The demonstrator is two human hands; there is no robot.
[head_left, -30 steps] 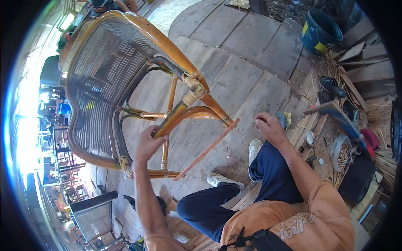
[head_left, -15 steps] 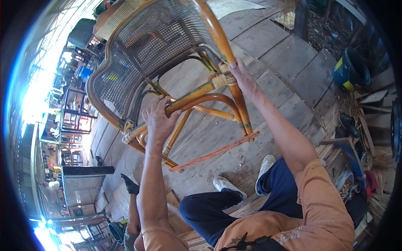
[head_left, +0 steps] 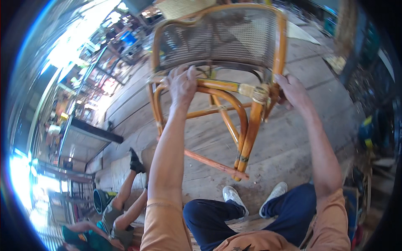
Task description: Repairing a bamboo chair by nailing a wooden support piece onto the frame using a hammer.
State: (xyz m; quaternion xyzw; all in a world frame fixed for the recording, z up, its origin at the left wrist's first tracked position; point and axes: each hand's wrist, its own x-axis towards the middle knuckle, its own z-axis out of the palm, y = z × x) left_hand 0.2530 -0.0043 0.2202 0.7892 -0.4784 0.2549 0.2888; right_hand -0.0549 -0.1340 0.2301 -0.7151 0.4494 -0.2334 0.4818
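A rattan chair frame (head_left: 217, 85) stands tilted in front of me, with a woven mesh backrest (head_left: 234, 37) at the far side. My left hand (head_left: 182, 85) is closed over the left part of its front rail. At the right front corner, beside the pale cane binding (head_left: 259, 94), my right hand (head_left: 294, 92) grips the chair's side; its fingertips are partly hidden. Open space shows where a seat panel would be. A reddish wooden strip (head_left: 213, 163) runs along the bottom, by the feet of the legs.
Another person (head_left: 121, 209) sits on the floor at lower left, one leg stretched toward the chair. A dark-edged table (head_left: 90, 136) stands at left. A dark bucket (head_left: 372, 127) is at right. My shoes (head_left: 234, 198) rest on the plank floor (head_left: 322, 121).
The chair has turned clockwise, and its backrest has swung from upper left to top centre. My right hand has shifted right and lower with the corner. More of the other person shows.
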